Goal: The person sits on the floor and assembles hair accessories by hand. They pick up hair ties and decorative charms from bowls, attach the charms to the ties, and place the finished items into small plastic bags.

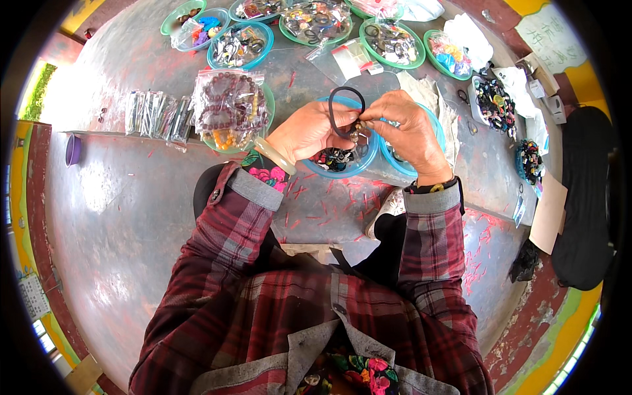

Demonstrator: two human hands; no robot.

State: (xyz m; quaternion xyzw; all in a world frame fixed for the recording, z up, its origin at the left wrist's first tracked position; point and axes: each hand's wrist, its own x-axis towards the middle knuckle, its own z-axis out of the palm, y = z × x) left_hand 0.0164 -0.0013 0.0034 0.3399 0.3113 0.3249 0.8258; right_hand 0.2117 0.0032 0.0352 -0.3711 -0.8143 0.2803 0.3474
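The left hand (308, 133) and right hand (409, 137) pinch a black elastic loop (332, 113) at their meeting fingertips; its ring rises between them, over the blue bowl's (339, 174) far rim.

Characters are shown on one wall panel at the upper right.
Greenish strokes of writing, laid out in rows, are borne by a pale panel (552, 38) set against the yellow wall (588, 82); they are bent and softened by the rim of the fisheye view. On a whitish sheet (33, 297) at the left edge, fine marks can be seen, too small to be made out as letters or numbers.
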